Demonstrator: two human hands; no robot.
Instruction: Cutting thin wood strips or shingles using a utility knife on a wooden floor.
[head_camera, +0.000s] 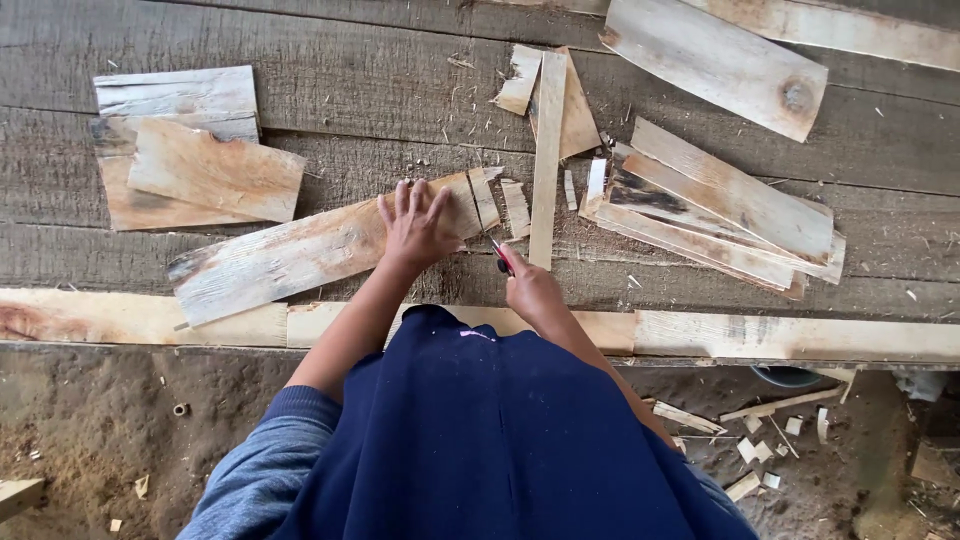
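Near the worktop's (300, 110) front edge the left hand (415, 228) presses spread, flat fingers on a long, thin, rough-sawn plank (300, 255), probably light, stiff and splintery, best held by its long edges, while the right hand (528, 285) is clenched around a small red-handled tool (501, 256).

Rough, matt wooden board (290, 258) lies on weathered grey plank table (350, 110).
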